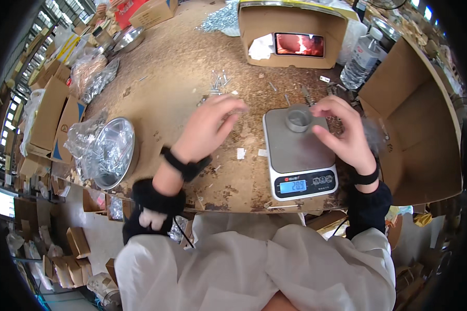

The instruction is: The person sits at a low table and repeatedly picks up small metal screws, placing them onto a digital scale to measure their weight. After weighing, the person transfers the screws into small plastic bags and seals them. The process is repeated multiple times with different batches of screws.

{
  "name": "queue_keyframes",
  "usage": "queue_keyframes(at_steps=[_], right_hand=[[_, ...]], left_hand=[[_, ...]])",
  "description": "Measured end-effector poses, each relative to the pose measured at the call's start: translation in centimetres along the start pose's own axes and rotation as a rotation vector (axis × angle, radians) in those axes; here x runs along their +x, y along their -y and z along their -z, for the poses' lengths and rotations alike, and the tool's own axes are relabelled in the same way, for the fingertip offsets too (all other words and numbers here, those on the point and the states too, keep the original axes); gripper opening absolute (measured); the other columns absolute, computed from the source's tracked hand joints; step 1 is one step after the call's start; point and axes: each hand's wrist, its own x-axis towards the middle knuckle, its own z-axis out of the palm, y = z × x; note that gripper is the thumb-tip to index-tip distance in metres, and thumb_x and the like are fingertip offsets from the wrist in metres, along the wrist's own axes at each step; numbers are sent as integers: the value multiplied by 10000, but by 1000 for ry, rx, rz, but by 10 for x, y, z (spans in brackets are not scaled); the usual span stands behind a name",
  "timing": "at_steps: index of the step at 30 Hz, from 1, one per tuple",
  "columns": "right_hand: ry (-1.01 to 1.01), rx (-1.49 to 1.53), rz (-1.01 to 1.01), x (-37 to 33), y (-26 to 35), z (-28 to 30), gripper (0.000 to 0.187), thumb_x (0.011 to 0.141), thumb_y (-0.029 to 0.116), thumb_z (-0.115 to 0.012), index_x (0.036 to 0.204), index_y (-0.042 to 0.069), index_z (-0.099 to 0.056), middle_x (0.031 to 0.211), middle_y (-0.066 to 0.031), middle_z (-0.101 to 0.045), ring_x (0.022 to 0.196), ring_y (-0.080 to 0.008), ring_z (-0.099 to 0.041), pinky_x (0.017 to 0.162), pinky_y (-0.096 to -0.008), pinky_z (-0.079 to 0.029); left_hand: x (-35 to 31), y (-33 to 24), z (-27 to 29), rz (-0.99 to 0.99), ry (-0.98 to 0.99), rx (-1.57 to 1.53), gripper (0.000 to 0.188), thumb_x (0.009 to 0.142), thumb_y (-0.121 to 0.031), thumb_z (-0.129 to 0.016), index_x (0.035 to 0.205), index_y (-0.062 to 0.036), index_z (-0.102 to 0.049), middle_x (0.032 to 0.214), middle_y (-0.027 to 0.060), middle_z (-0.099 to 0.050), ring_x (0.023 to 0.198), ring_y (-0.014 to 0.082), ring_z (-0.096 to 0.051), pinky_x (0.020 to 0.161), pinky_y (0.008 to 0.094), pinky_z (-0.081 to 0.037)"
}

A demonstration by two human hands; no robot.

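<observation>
My left hand (207,127) hovers over the worn wooden table with its fingers curved and apart from the thumb, and nothing shows in it. Beyond its fingertips lies a loose group of small metal screws or pins (219,83). On the right, a white digital scale (302,153) with a grey plate and a lit display stands near the front edge. A small round grey cup (298,120) sits upright on the back of the plate. My right hand (345,129) is just right of the cup, thumb and fingers spread; whether a fingertip touches the rim is hard to tell.
A steel bowl (132,150) with clear bags of metal parts stands at the left. An open cardboard box (415,119) borders the right side. At the back, another box (290,20) holds a phone (299,45), beside a water bottle (362,58) and a metal parts heap (220,20).
</observation>
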Motion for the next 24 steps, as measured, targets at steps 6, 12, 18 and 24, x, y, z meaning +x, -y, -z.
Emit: queue_keyframes(at_steps=[6, 12, 18, 24], right_hand=[[-4, -42, -38, 0, -6, 6, 133, 802, 50, -705, 916, 1, -658, 812, -89, -627, 756, -203, -616, 694, -305, -495], [-175, -29, 66, -6, -9, 15, 61, 842, 68, -692, 835, 15, -662, 678, -58, -607, 527, -159, -544, 506, -279, -433], [-113, -131, 151, -7, -5, 17, 47, 815, 76, -704, 811, 54, -663, 613, -46, -557, 498, -192, -537, 500, -317, -423], [-99, -136, 153, -7, -5, 16, 44, 808, 77, -702, 799, 60, -662, 591, -46, -540, 487, -202, -533, 500, -328, -424]], left_hand=[[110, 41, -79, 164, 295, 79, 519, 858, -449, -683, 1144, -19, -636, 1142, 235, -625, 1109, 368, -597, 940, 440, -484], [142, 57, -104, 144, 525, 323, 528, 732, -395, -837, 1092, -71, -628, 1262, 164, -555, 1070, 319, -601, 901, 394, -489], [131, 85, -98, 156, 509, 24, 221, 788, -193, -785, 803, -12, -660, 728, 98, -646, 700, 217, -636, 654, 349, -511], [116, 91, -74, 198, 557, 175, 186, 793, -161, -736, 804, 8, -659, 745, 148, -653, 713, 265, -646, 675, 371, -514]])
